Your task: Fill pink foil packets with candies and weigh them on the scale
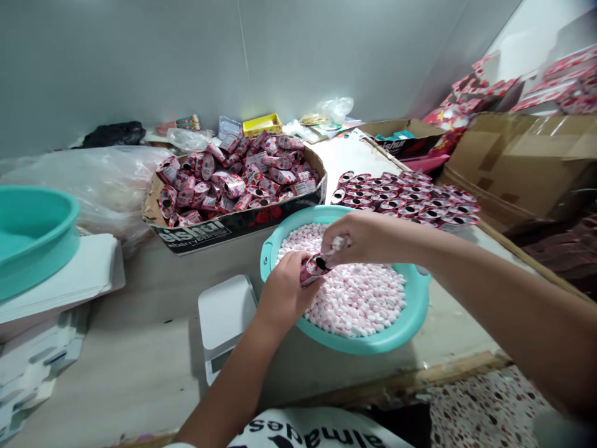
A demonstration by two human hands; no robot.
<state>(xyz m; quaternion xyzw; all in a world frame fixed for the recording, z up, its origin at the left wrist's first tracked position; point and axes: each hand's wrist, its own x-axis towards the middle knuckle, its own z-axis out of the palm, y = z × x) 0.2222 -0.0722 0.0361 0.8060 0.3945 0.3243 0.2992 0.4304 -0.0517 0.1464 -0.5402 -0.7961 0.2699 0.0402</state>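
My left hand (pixel 288 289) is wrapped round a small pink printed tin (pixel 310 270) whose dark opening faces up and to the right. Close beside that opening, my right hand (pixel 347 239) is closed on several pale candies (pixel 336 244). Both hands are over a turquoise basin (pixel 368 344), which holds a heap of small pinkish-white candies (pixel 357 298). Behind the basin, many similar tins (pixel 410 198) stand in close rows with their dark openings upward. A cardboard tray (pixel 233 225) at the back left is heaped with more tins (pixel 233 180).
A white kitchen scale (pixel 227 314) sits left of the basin. Another turquoise basin (pixel 37 242) rests on white sheets at the far left, near clear plastic bags (pixel 107 180). Cardboard boxes (pixel 527 162) stand at the right, and a yellow box (pixel 262 124) lies by the wall.
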